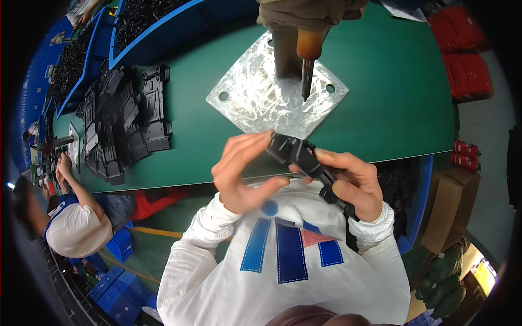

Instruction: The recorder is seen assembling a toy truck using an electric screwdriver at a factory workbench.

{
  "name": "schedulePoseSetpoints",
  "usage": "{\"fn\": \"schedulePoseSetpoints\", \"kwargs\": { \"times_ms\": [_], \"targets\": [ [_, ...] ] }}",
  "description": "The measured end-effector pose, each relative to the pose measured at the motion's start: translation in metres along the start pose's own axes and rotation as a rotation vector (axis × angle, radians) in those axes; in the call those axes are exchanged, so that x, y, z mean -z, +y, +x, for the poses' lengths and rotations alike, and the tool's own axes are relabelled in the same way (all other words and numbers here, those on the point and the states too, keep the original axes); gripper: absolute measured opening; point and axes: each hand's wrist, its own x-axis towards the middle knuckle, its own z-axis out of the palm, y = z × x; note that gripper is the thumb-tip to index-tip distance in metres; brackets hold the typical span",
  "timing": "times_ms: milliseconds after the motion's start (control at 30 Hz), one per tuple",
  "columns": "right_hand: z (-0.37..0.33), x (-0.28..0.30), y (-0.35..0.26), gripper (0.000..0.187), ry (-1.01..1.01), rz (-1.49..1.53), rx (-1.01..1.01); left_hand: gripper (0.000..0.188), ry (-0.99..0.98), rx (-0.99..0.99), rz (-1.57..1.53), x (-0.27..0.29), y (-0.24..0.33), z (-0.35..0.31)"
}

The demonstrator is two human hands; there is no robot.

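Note:
A long black moulded plastic part point(302, 158) is held slantwise in front of my chest, just off the table's near edge. My right hand point(356, 182) grips its lower right end between thumb and fingers. At the other end my left hand point(239, 171) has its fingers stretched out, with the fingertips at the part's upper corner and the thumb spread well apart. Beyond the part, a scratched silver metal plate point(250, 92) with holes at its corners lies on the table. Above the plate hangs a pointed metal tip point(308, 76) on an orange-brown collar, its upper housing wrapped in brown cloth.
Several black plastic parts point(128, 117) are piled on the green table point(391, 108) at left. Blue bins point(155, 27) of small black pieces stand behind. A blue crate point(421, 206) and a cardboard box point(450, 209) are at right. Another person point(79, 228) works at far left.

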Motion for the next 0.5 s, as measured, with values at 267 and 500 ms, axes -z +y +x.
{"fn": "schedulePoseSetpoints", "kwargs": {
  "times_ms": [267,500],
  "targets": [
    [0.015,-0.007,-0.001,0.048,-0.027,-0.487,0.138,0.074,0.0,0.257,-0.23,-0.005,-0.013,-0.016],
    [0.014,-0.012,-0.002,0.046,-0.046,-0.659,0.175,0.073,0.009,0.268,-0.277,-0.009,-0.015,-0.018]
  ]
}}
